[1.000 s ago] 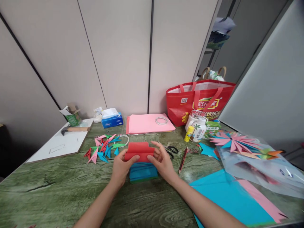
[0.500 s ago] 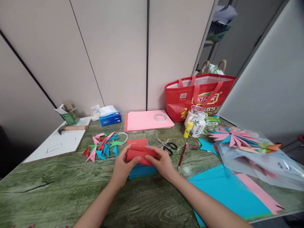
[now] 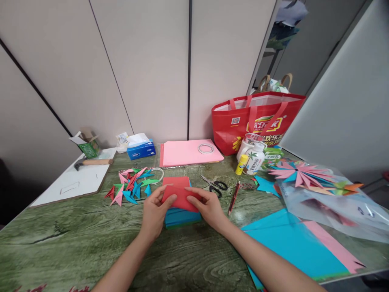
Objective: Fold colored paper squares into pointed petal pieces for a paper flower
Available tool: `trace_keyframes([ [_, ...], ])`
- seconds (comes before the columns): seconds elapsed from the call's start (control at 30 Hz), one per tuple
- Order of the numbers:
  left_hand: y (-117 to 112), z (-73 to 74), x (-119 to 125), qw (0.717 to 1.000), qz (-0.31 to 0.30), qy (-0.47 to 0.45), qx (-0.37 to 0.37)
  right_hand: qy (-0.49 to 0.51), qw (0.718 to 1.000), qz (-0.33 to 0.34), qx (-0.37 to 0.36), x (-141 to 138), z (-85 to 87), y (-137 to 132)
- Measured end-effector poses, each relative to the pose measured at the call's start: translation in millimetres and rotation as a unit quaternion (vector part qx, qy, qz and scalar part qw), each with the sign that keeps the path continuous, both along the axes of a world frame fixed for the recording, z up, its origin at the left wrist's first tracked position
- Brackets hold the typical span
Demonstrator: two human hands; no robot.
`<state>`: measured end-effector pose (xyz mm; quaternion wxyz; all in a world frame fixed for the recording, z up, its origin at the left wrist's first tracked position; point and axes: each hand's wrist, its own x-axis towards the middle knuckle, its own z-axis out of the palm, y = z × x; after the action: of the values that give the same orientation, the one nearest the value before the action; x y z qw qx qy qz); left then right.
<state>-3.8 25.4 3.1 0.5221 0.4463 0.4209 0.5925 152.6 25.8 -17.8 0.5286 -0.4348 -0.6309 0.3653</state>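
My left hand and my right hand both pinch a folded red paper from either side, thumbs on top. The paper lies low over a stack of small paper squares, red at the far end and blue and green at the near edge. The stack rests on the green table straight in front of me. Both hands have their fingers closed on the paper's edges.
Several folded paper points lie left of the stack. Scissors and a pen lie to the right. Pink sheets with a tape ring, a tissue box, a red bag, a glue stick, large blue and pink sheets and a paper flower surround them.
The red paper, held up and partly opened a second ago, has been folded flatter and brought down onto the stack. Both hands stayed on it.
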Motion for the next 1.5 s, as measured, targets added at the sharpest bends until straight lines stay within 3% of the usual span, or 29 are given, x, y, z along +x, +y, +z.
trace_keyframes([
  [0.67, -2.5, 0.0, 0.9, 1.000, 0.024, 0.000, 0.000, 0.003, 1.000, -0.002, 0.016, -0.3, 1.4, -0.8],
  [1.5, -2.6, 0.9, 0.7, 1.000, 0.026, -0.011, -0.005, 0.036, 0.999, 0.004, -0.015, -0.7, 1.4, 0.3],
])
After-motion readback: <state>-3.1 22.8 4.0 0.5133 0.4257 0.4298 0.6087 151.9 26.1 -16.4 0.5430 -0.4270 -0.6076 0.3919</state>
